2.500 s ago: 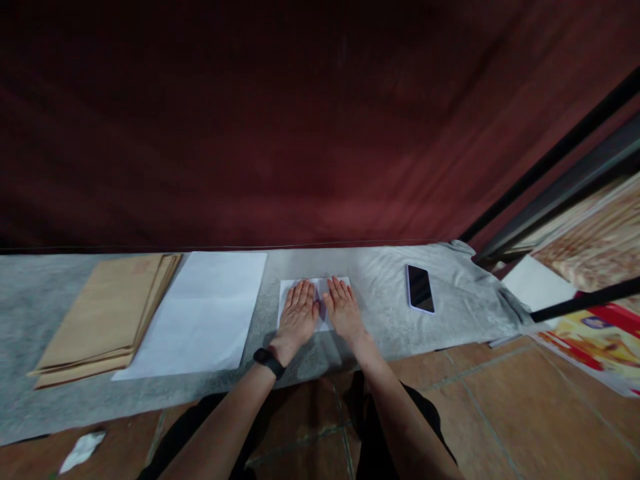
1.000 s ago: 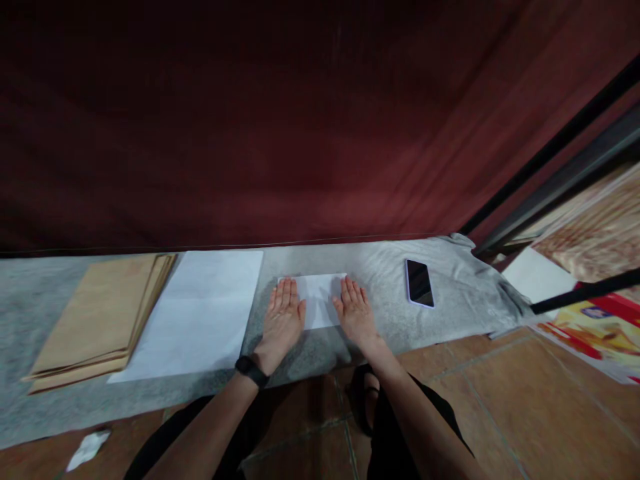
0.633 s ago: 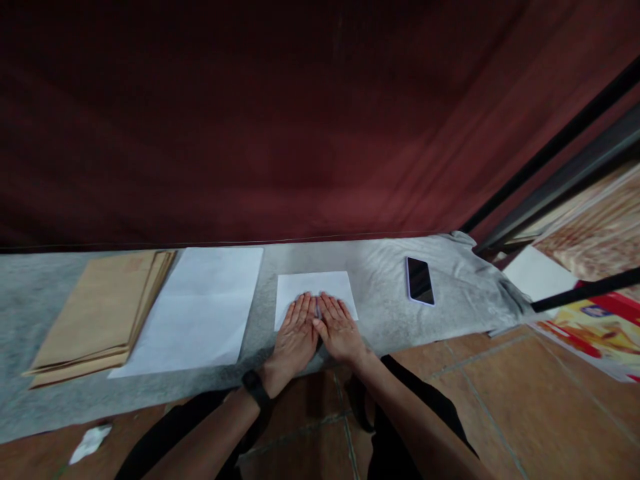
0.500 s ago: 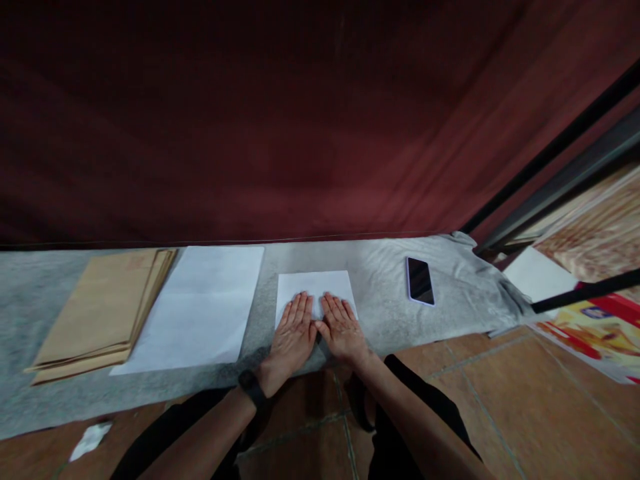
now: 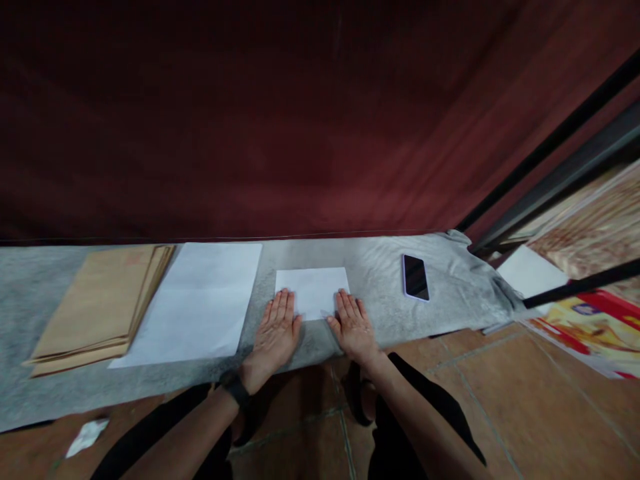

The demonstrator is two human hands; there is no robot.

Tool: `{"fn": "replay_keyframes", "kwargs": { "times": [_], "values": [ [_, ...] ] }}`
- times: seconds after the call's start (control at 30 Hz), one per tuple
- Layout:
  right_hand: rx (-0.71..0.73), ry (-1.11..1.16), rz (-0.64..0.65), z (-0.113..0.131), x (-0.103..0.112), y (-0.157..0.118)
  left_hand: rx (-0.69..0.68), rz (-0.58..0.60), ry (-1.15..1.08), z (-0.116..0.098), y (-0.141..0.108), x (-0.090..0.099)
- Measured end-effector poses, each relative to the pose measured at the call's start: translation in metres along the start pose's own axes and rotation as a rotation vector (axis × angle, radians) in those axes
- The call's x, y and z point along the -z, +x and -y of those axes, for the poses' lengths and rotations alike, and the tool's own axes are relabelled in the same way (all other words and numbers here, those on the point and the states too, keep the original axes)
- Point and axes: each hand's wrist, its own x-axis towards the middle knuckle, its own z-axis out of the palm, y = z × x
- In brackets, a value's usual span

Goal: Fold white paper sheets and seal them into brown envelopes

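Has the small white sheet (image 5: 314,292) lying flat on the cloth-covered surface (image 5: 330,253), between the large white sheet (image 5: 200,303) and the phone (image 5: 415,277), apparently already smoothed across the middle, with no lifted edge in sight; cannot tell whether any pressing is left. Rests left hand (image 5: 276,331) and right hand (image 5: 357,331) palm-down at its near corners, well apart, gripping nothing, fingers straight and pointing away, thumbs angled inward, forearms reaching in from below.
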Motion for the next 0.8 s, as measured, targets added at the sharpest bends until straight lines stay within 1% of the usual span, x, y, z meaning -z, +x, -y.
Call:
{"fn": "replay_keyframes", "kwargs": {
  "times": [0.23,0.4,0.47,0.57,0.67,0.73,0.8],
  "values": [
    [-0.049,-0.023,0.000,-0.009,0.001,-0.007,0.061,-0.007,0.038,0.009,-0.002,-0.003],
    [-0.084,-0.030,-0.012,-0.010,0.007,-0.008,0.103,-0.032,0.056,0.010,-0.002,0.003],
    [-0.057,-0.005,-0.012,-0.005,0.010,-0.007,0.064,-0.047,0.034,0.004,-0.004,0.007],
    [0.047,0.068,0.027,0.008,0.015,-0.006,-0.087,-0.035,-0.026,-0.013,-0.012,0.010],
    [0.149,0.139,0.071,0.023,0.016,-0.008,-0.210,-0.002,-0.062,-0.029,-0.022,0.007],
    [0.191,0.162,0.082,0.030,0.014,-0.012,-0.237,0.007,-0.059,-0.034,-0.027,0.004],
    [0.217,0.162,0.080,0.032,0.012,-0.015,-0.244,0.003,-0.043,-0.034,-0.030,0.002]
  ]
}}
